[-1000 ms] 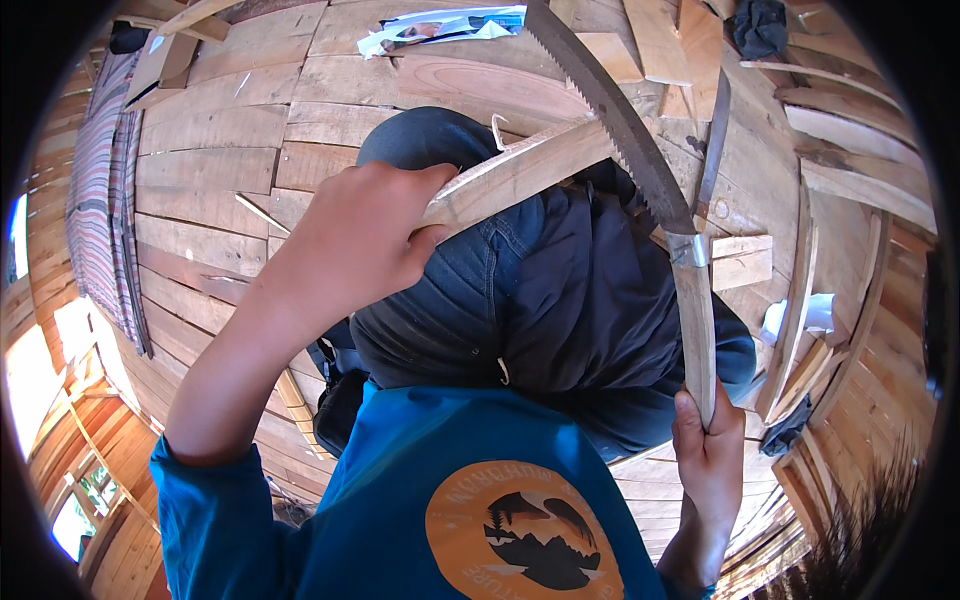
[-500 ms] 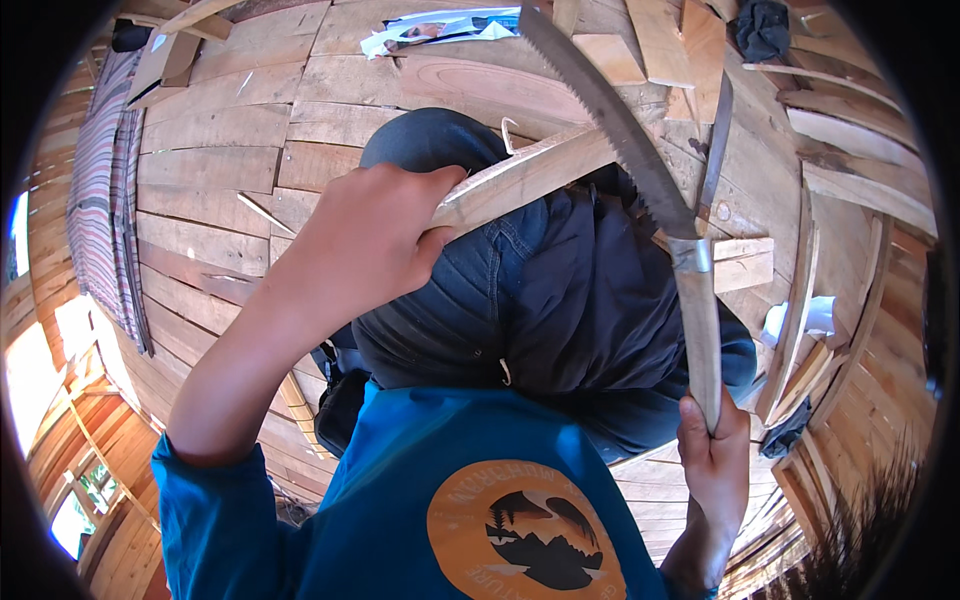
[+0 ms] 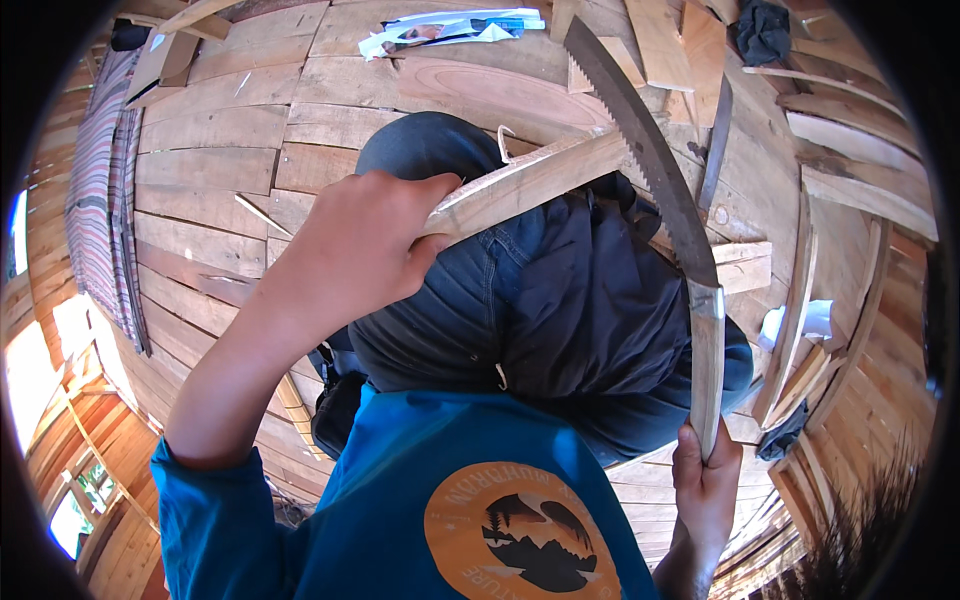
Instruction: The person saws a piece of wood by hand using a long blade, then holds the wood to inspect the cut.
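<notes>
My left hand point(image 3: 385, 235) grips the near end of a pale wooden stick point(image 3: 530, 188), which slants up to the right above my bent leg. A curved pruning saw point(image 3: 640, 130) with a wooden handle point(image 3: 706, 360) is in my right hand point(image 3: 708, 480), whose fingers wrap round the bottom of the handle. The toothed edge of the blade faces left, at the far end of the stick. Whether the teeth touch the wood I cannot tell. A thin curl of shaved wood point(image 3: 504, 142) stands beside the stick.
A second long blade point(image 3: 716, 145) lies on the plank floor point(image 3: 210, 130) to the right. Offcut boards point(image 3: 660, 45) and a torn plastic wrapper point(image 3: 450, 30) lie ahead. Stacked planks point(image 3: 865, 195) line the right side, and a striped cloth point(image 3: 100, 200) hangs at the left.
My right hand has drawn the saw down toward me and slightly right, so its blade tip sits lower. The left hand and the stick have stayed almost in place.
</notes>
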Motion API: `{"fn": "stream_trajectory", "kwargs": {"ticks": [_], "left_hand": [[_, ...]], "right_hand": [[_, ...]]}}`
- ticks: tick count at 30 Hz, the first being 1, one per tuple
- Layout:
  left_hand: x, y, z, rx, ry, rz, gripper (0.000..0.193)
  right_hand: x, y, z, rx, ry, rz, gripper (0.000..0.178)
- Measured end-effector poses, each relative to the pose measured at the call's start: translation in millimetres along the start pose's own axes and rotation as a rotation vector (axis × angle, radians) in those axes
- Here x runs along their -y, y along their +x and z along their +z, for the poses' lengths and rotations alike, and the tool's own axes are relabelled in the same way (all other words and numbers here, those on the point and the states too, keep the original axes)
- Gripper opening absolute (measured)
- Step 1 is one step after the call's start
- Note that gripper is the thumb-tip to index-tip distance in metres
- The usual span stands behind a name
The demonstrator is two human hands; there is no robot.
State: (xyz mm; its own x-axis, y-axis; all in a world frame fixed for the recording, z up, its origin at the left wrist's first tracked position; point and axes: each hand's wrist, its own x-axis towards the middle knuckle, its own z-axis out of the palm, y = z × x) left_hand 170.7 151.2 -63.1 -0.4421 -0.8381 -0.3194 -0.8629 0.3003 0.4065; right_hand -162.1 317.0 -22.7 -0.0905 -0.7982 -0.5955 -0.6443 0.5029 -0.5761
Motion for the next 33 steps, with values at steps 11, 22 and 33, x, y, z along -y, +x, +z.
{"fn": "stream_trajectory", "kwargs": {"ticks": [11,22,33], "left_hand": [[-1,1,1,0.026,-0.003,-0.016,0.044],[0,4,4,0.021,-0.069,-0.067,0.046],[5,4,4,0.037,-0.106,-0.062,0.045]], "right_hand": [[18,100,35,-0.032,0.088,-0.253,0.018],[11,52,31,-0.006,0.069,-0.161,0.019],[-1,13,-2,0.015,0.034,-0.036,0.018]]}}
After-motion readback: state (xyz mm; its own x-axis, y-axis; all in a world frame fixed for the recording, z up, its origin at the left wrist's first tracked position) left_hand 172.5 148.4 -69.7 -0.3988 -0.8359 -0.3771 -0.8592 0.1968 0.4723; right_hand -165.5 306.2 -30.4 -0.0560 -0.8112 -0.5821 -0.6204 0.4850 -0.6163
